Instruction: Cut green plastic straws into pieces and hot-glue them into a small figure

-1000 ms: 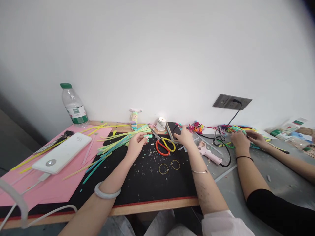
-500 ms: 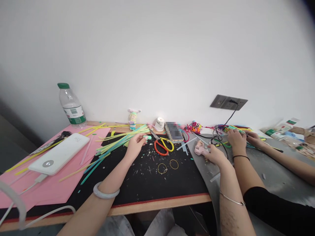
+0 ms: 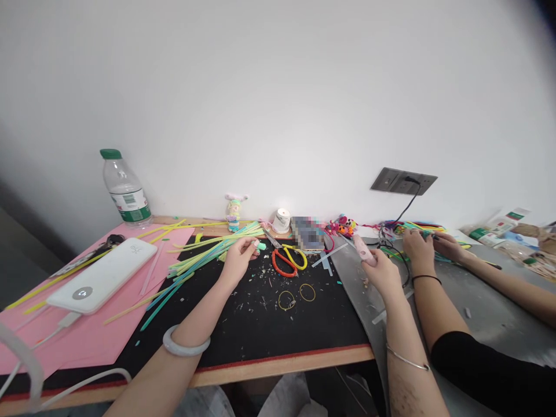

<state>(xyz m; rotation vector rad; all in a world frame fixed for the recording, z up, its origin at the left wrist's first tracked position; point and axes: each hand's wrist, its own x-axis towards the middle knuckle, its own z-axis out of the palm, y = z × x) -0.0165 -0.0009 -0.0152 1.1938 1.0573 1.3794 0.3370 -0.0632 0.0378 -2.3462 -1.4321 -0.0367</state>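
Between the thumb and fingertips of my left hand (image 3: 238, 259) is a small mint-green piece (image 3: 261, 246), too small to make out fully. My right hand (image 3: 382, 271) is wrapped round a pale pink hot glue gun (image 3: 363, 250), raised over the grey mat with its nozzle toward the wall. Left of my left hand lies a bundle of yellow, green and blue pipe cleaners (image 3: 191, 266). Just right of that hand rest scissors (image 3: 285, 262) with one red and one yellow handle. Two rubber bands (image 3: 307, 292) lie on the black mat (image 3: 260, 330).
A small doll figure (image 3: 233, 212), a white cup (image 3: 281, 220) and a phone (image 3: 307, 233) stand along the wall. At left are a bottle (image 3: 127, 194) and a power bank (image 3: 104, 275) on pink paper. A co-worker's hands (image 3: 419, 250) work at right, near the glue gun's black cord (image 3: 406, 269).
My right hand has lifted the glue gun from the grey mat and turned it so it points toward the wall. My left hand stays almost in place with the mint-green piece.
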